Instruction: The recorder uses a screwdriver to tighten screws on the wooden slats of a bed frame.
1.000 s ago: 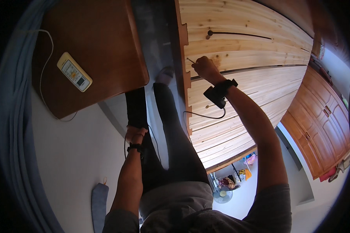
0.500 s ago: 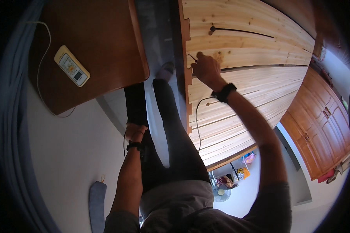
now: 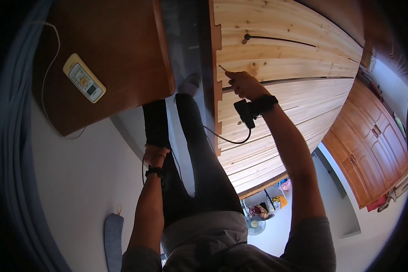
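Observation:
My right hand (image 3: 245, 84) is closed above pale wooden boards (image 3: 281, 59), just right of their dark notched edge. Pinched in its fingers is a thin dark rod (image 3: 222, 69), its small tip pointing up and left; its exact kind does not show. Farther along the boards is a dark round-headed piece (image 3: 247, 37). A long thin dark streak runs rightward from it, and I cannot tell if that is a stick or a shadow. My left hand (image 3: 156, 153) rests on my left leg (image 3: 157, 124), its fingers mostly hidden.
At the left, a brown table (image 3: 118, 50) holds a cream remote control (image 3: 85, 78) and a white cable. Black devices with cords sit on both wrists. A fan (image 3: 256, 225) stands below the boards, a wooden wardrobe (image 3: 367, 145) at right. A grey cloth piece (image 3: 114, 240) lies lower left.
My right hand has drawn slightly back toward me and turned, so the wrist device now shows. Its cord has swung left across my leg. My left hand stays on my leg.

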The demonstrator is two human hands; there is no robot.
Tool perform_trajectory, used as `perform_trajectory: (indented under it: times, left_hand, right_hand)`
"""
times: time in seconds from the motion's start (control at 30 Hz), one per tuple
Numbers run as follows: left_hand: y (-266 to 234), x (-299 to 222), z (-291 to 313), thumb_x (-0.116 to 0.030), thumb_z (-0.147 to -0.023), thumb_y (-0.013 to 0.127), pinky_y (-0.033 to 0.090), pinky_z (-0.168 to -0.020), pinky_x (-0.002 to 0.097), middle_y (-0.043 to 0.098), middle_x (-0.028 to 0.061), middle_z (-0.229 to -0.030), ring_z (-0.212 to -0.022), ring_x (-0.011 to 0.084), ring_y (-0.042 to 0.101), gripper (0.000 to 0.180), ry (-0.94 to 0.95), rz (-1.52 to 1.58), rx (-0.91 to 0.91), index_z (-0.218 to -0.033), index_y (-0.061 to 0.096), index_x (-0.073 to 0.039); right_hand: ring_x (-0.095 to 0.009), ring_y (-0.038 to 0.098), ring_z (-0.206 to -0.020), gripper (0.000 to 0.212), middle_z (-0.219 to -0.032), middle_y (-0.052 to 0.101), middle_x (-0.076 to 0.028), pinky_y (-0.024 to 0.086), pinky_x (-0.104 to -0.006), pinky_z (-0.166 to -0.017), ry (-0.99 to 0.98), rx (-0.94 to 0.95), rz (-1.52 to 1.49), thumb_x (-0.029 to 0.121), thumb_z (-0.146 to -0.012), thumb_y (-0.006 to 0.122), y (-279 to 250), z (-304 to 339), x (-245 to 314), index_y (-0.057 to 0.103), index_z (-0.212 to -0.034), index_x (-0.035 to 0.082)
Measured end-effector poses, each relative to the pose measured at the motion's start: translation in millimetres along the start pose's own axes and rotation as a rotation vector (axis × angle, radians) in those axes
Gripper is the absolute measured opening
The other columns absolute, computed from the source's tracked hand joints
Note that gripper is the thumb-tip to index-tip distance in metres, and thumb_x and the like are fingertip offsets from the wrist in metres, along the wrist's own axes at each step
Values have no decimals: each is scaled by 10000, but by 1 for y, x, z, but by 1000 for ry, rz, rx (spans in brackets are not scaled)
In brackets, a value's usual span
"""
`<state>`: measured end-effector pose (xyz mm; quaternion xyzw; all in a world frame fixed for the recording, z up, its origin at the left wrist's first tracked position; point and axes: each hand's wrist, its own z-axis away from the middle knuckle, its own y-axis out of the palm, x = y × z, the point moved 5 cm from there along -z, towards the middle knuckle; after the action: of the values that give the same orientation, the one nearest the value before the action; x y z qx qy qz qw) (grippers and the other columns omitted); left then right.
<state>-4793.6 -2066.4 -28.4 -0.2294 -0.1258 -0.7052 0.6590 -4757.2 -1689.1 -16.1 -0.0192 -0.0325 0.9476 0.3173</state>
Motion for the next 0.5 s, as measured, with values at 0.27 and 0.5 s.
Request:
perform_trajectory:
  times: [0.27,0.5]
  left_hand:
    - [16,13,-21,-378,-469,740,465,-636,335,579,122,-817,-737,256,576,632,105,47,-150,-902,473,-3]
    - [12,7,-20,-363,-452,741,459,-616,333,578,152,-752,-714,270,576,602,161,97,-164,-849,486,11]
  right_hand:
    - [-201,586,-638,91,-654,580,-49,426,-283,-456,-787,-454,1970,172,-667,572,41,23,33,614,-719,110]
    - [-186,591,-739,87,-735,597,-50,468,-259,-556,-524,-319,2058,113,-643,611,74,24,47,616,-730,116]
